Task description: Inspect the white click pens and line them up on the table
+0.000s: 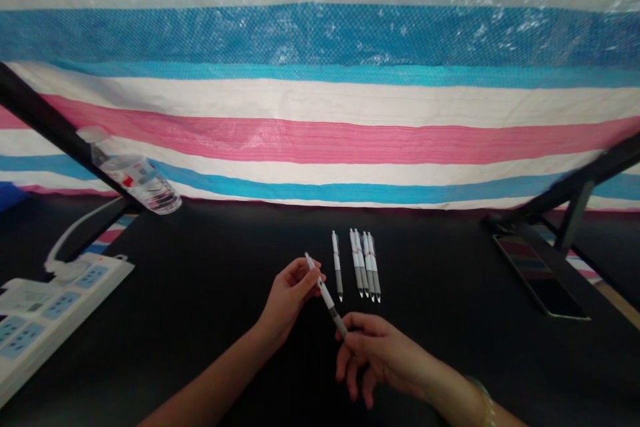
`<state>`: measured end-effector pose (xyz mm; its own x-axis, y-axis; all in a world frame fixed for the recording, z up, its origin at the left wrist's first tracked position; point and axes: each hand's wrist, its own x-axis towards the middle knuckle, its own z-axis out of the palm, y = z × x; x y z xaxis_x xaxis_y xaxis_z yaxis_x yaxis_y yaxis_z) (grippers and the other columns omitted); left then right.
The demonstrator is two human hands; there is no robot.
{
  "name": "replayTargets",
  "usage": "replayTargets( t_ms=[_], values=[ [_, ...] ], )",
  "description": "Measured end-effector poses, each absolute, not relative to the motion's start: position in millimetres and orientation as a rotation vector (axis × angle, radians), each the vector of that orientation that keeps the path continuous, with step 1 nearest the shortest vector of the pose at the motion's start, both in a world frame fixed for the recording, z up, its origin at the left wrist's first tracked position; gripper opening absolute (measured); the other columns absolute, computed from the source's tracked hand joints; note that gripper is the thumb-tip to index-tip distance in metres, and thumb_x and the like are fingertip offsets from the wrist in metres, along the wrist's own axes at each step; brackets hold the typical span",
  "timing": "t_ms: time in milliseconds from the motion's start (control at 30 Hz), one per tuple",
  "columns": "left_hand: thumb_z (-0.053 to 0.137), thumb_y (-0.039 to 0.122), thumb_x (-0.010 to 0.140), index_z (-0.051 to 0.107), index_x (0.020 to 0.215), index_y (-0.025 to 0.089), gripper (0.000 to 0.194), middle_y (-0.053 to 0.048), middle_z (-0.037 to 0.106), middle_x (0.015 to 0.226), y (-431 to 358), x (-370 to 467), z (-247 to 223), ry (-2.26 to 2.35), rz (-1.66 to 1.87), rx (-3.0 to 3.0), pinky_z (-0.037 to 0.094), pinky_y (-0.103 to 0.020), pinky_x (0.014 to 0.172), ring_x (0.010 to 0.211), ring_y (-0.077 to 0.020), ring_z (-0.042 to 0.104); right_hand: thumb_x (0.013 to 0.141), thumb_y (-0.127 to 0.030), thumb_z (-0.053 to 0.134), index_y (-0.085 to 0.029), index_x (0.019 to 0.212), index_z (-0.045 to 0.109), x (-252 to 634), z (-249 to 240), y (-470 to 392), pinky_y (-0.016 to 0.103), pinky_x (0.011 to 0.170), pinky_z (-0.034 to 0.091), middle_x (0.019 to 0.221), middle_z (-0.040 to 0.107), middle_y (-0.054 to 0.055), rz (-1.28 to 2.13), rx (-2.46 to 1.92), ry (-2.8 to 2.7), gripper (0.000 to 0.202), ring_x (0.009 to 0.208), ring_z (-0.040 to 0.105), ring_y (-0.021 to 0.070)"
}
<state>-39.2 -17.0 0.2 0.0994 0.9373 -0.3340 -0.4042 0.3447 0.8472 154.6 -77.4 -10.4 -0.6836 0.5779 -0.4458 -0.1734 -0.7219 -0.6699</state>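
Note:
A white pen with a grey grip (pixel 326 296) slants between my two hands above the black table. Near its push-button end, my left hand (pixel 289 295) pinches the barrel between thumb and fingers. At the grey tip end, my right hand (pixel 373 353) closes thumb and forefinger on it, its other fingers loosely curled below. Just beyond lies a single matching pen (pixel 337 265), tip toward me. To its right, a row of several like pens (pixel 365 265) lies side by side, pointing the same way.
A white power strip (pixel 65 307) with a plugged-in cable sits at the left. Behind it a clear plastic bottle (pixel 143 181) leans by a black bar. On the right a dark phone (pixel 540 277) lies near a black bracket (pixel 570 193). A striped sheet (pixel 320 140) hangs at the back.

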Motion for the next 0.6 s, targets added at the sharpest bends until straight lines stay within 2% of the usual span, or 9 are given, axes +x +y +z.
replayTargets(
  t_ms=[167,267,600],
  values=[
    [0.093,0.041,0.061,0.073,0.084,0.016,0.039,-0.002,0.072,0.075,-14.3,-41.3,0.3,1.026,1.177,0.600,0.052,-0.019,0.061,0.065,-0.0104,0.063,0.076,-0.044,0.079,-0.022,0.092,0.039,154.9,-14.3,-78.6,0.019,0.043,0.048,0.071,0.072,0.004,2.406,-0.938,-0.885,0.049,0.053,0.068,0.0162],
    [0.093,0.040,0.062,0.073,0.084,0.016,0.038,-0.001,0.072,0.075,-9.0,-46.8,2.0,1.044,1.258,0.566,0.053,-0.019,0.063,0.068,-0.0107,0.064,0.075,-0.046,0.080,-0.022,0.092,0.036,155.4,-16.6,-79.2,0.018,0.042,0.047,0.070,0.073,0.004,2.427,-0.892,-0.882,0.052,0.050,0.068,0.0156],
    [0.093,0.039,0.061,0.074,0.084,0.015,0.038,-0.001,0.072,0.076,1.4,-59.0,2.1,1.050,1.336,0.507,0.054,-0.019,0.063,0.068,-0.0096,0.064,0.073,-0.040,0.081,-0.022,0.091,0.037,153.9,-19.4,-81.4,0.018,0.040,0.049,0.066,0.074,0.005,2.476,-0.882,-0.841,0.051,0.046,0.067,0.0156]
  ],
)
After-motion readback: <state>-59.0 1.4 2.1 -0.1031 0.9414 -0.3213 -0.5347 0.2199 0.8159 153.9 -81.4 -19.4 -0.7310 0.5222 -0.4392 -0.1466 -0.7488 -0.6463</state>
